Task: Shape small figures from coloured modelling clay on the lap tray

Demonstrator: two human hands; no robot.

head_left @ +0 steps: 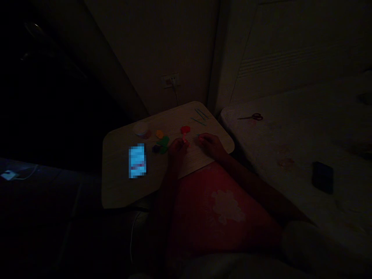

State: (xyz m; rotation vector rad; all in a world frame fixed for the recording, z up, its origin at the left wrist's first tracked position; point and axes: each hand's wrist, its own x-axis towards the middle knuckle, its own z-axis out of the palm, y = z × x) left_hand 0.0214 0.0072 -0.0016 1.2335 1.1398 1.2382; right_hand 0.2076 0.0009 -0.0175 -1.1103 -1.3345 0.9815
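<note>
My left hand point(178, 148) is closed at the near middle of a small wooden table point(122, 190). Its fingers pinch a pinkish-red piece point(184, 137) that looks like modelling clay. A brighter red lump point(185, 129) lies just beyond; I cannot tell whether the two are joined. My right hand point(211, 144) is closed to the right, with a tiny bluish-green piece point(198, 136) at its fingertips, too dim to name. Left of my left hand lie an orange lump point(159, 134), a green lump point(164, 142) and a dark purple one point(156, 148).
Several thin sticks point(200, 117) lie at the table's far right. A round tub point(141, 130) and a lit, blurred phone screen point(137, 161) are on the left. Scissors point(251, 117) and a dark flat object point(322, 177) rest on the bed. A wall socket point(171, 80) holds a plug.
</note>
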